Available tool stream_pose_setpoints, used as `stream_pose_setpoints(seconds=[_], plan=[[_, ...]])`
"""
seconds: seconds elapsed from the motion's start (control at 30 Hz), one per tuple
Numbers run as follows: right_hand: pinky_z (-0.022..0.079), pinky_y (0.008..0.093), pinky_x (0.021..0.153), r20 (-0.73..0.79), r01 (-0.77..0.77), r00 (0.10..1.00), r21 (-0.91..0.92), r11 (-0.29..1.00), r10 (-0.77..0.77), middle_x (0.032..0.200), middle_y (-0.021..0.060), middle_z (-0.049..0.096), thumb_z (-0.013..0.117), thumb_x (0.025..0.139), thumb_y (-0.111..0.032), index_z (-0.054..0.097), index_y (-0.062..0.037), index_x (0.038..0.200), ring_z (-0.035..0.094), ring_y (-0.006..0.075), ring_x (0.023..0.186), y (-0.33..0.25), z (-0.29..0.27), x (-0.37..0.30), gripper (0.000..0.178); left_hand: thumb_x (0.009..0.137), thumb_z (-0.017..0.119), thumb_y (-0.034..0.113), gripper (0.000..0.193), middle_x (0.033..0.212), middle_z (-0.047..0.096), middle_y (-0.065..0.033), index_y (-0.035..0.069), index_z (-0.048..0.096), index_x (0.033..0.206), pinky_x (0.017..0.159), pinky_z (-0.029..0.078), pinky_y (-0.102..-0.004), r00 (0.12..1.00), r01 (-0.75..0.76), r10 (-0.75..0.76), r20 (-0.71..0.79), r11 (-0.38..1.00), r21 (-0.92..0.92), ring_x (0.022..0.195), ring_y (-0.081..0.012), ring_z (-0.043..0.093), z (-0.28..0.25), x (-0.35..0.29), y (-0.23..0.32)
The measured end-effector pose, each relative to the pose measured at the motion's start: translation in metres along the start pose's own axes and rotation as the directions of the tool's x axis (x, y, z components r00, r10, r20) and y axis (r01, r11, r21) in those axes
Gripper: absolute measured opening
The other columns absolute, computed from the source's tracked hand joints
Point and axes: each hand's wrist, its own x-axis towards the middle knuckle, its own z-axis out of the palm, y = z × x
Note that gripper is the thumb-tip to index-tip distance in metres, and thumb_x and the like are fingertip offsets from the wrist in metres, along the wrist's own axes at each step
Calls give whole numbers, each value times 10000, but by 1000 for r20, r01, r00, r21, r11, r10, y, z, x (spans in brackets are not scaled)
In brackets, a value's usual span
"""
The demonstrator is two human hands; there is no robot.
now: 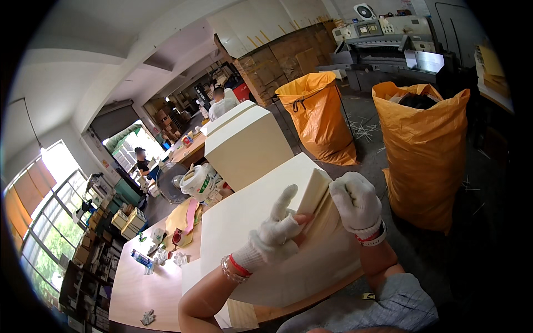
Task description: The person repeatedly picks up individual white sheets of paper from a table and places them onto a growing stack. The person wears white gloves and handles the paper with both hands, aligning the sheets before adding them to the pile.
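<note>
A thick stack of large cream-white sheets (239,222) lies before me, with some upper sheets raised along the right edge. My left hand (275,236), in a white knit glove with bare fingertips showing, is at that edge. One of its gloved fingers sticks up, while the bare fingertips press against the sheet edges. My right hand (355,204), also gloved, is closed with curled fingers at the far right corner of the raised sheets. Its fingertips are hidden, so its grip shows only in part.
Another tall cream stack (250,147) stands beyond. Two orange sacks (319,119) (425,161) are on the floor to the right. A white jug (195,182), tape roll (179,237) and blue tube (142,258) are on the table (130,299). Two people work farther back.
</note>
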Motion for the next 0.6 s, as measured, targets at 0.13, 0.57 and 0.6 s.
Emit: stream_pose_setpoints(seconds=[0.13, 0.57, 0.6], plan=[[436, 400, 574, -9, 29, 1000, 2, 1000, -29, 660, 121, 557, 642, 941, -85, 580, 9, 725, 552, 289, 612, 2, 0, 1, 244, 726, 795, -77, 415, 1490, 383, -360, 43, 628, 1086, 854, 553, -378, 991, -115, 104, 81, 983, 141, 1080, -371, 675, -5, 13, 3], [441, 404, 579, -5, 4, 1000, 17, 1000, -4, 671, 128, 568, 649, 931, -79, 587, 8, 728, 560, 293, 622, 1, -1, 0, 230, 736, 830, -45, 303, 1539, 364, -304, 36, 654, 969, 947, 527, -379, 996, 86, -86, 15, 996, -17, 1117, -301, 666, -3, 3, 4], [442, 402, 579, 0, -10, 1000, 26, 1000, 10, 674, 129, 570, 653, 929, -80, 589, 8, 731, 562, 291, 623, -1, -2, 0, 226, 741, 821, -48, 291, 1538, 367, -301, 33, 659, 968, 950, 524, -381, 997, 78, -79, 24, 996, 42, 1124, -305, 663, -3, 4, 6]])
